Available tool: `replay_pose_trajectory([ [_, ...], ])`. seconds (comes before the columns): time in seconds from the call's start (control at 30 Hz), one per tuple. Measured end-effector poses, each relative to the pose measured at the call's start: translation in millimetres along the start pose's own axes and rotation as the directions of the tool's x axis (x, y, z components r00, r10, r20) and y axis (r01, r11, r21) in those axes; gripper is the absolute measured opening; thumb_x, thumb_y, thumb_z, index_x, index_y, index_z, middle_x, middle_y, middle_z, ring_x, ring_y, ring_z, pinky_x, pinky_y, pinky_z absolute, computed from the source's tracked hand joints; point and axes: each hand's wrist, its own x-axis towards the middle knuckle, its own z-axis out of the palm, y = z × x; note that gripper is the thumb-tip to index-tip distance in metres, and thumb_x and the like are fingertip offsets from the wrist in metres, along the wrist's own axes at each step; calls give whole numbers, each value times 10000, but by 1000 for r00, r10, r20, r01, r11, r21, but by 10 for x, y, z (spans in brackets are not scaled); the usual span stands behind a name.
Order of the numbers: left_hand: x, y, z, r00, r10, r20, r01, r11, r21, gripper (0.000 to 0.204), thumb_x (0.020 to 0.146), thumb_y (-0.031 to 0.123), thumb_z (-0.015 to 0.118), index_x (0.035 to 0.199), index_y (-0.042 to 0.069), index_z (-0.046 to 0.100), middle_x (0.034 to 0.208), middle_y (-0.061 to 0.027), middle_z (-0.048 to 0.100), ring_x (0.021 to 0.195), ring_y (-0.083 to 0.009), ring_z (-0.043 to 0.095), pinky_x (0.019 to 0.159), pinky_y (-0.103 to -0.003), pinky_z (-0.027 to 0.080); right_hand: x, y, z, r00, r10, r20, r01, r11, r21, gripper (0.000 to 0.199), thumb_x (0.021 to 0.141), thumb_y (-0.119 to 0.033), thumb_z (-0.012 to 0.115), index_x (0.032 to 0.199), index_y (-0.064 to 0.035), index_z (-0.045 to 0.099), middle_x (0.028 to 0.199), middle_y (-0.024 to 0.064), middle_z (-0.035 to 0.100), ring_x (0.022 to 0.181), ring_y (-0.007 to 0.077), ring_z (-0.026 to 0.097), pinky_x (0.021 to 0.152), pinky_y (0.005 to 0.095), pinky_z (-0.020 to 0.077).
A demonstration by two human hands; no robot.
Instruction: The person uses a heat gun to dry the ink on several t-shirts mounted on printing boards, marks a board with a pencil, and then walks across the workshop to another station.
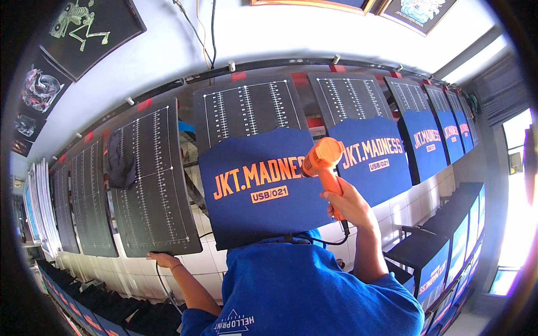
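Gripping orange heat gun in right hand fingers | left hand on platen

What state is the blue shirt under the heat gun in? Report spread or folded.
Spread: the blue shirt lies flat over its board, orange print fully showing.

You see a white wall with framed dark prints near its left edge. White tiles cover its lower part, and a bright window stands on your right.
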Motion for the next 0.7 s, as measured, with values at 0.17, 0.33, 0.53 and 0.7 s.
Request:
replay_pose_trajectory([
  [0.17, 94, -92, -26, 999, -21, 47, 24, 998, -55, 816, 996, 606, 388, 1312, -135, 517, 1318, -222, 573, 1131, -332, 576, 995, -413, 455, 128, -41, -15, 999, -41, -5, 41, 990, 137, 332, 907, -176, 629, 1167, 7, 534, 764, 60, 618, 587, 116, 606, 507, 254, 491],
  [0.33, 257, -171, -64, 997, -26, 73, 35, 992, -118, 805, 999, 590, 403, 1333, -137, 494, 1348, -210, 554, 1157, -326, 565, 1017, -420, 448, 245, -108, -8, 999, -38, -5, 39, 995, 89, 344, 927, -162, 602, 1210, 20, 529, 888, 72, 641, 636, 109, 609, 561, 254, 528],
  [0.53, 157, -101, -43, 998, -48, 28, 50, 997, -66, 816, 993, 602, 407, 1312, -142, 509, 1322, -216, 566, 1136, -328, 573, 997, -418, 462, 298, -207, 69, 998, -66, -11, 66, 996, 66, 363, 937, -169, 594, 1234, 24, 516, 964, 77, 652, 646, 106, 607, 566, 254, 537],
  [0.7, 50, -51, -25, 1000, -22, 20, 24, 997, -68, 847, 975, 634, 419, 1275, -149, 533, 1277, -220, 589, 1070, -328, 600, 927, -430, 495, 323, -269, 151, 997, -72, 29, 70, 995, 75, 361, 936, -176, 602, 1224, 24, 517, 913, 67, 629, 639, 106, 605, 551, 250, 525],
])
